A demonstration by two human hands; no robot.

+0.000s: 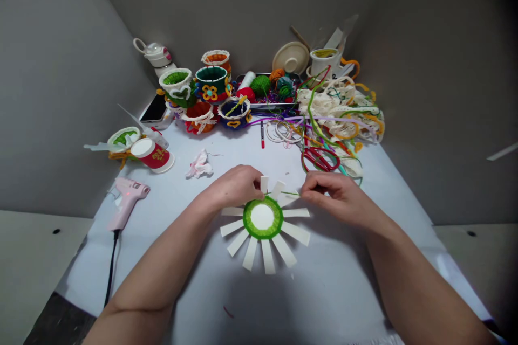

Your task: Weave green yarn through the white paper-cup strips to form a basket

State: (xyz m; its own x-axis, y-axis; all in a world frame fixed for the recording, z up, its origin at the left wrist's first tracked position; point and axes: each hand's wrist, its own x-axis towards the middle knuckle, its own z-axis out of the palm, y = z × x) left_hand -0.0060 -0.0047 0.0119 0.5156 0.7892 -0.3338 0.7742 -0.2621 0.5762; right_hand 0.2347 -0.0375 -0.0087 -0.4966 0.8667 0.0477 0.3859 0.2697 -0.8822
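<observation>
A paper cup cut into white strips that spread out like petals [268, 256] is in front of me, with green yarn wound round its white centre [262, 217]. My left hand [242, 187] is closed at the cup's far edge, its thumb and fingers pinching at one upright strip. Off to the right, my right hand [335, 194] pinches a thin green yarn strand [290, 193], which stretches from the far side of the cup to my fingertips. The exact hold of the left fingertips is partly hidden.
At left lie a pink glue gun [128, 202] and a red-and-white paper cup [152, 155]. Behind stand several yarn-covered pots [211, 84] and a tray of yarn balls [260, 85]. Red-handled scissors [321, 158], a pen [262, 135] and a lace heap [340, 108] are at right.
</observation>
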